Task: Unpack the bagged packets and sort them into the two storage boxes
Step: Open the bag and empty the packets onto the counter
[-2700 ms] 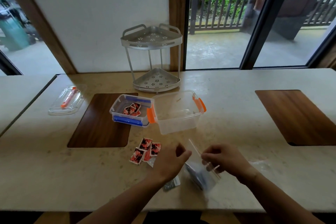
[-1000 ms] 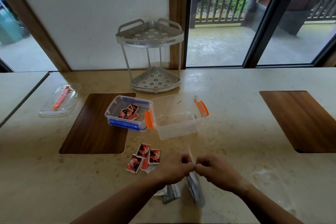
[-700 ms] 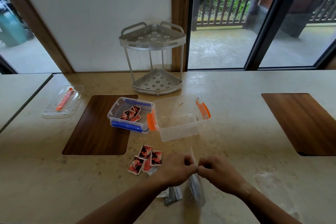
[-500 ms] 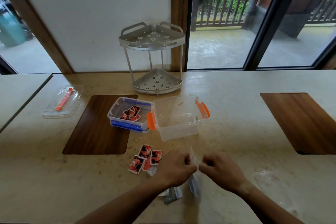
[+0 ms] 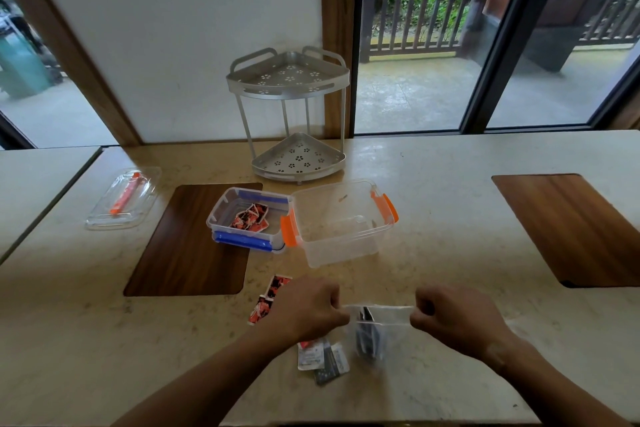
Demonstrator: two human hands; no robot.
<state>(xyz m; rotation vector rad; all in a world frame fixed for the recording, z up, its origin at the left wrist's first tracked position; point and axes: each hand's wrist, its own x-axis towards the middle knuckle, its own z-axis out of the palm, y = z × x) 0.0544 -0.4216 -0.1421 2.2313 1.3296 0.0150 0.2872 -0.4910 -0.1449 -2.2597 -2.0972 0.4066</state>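
Observation:
A clear zip bag (image 5: 379,329) with dark packets inside hangs between my hands, its mouth stretched wide. My left hand (image 5: 304,310) pinches the bag's left edge and my right hand (image 5: 453,317) pinches its right edge. Red and black packets (image 5: 268,298) lie on the counter left of my left hand. Grey and white packets (image 5: 323,359) lie under my left wrist. A small box with blue clips (image 5: 247,220) holds several red packets. Right of it stands a larger clear box with orange clips (image 5: 341,224), with no packets visible in it.
A two-tier metal corner rack (image 5: 292,114) stands behind the boxes against the wall. A clear lid with an orange clip (image 5: 124,198) lies at the far left. Dark wooden inlays (image 5: 188,250) (image 5: 568,229) sit in the counter. The counter's front edge runs just below my forearms.
My hands, close together at the bag's top before, have pulled apart sideways. The bag's mouth now stands open between them.

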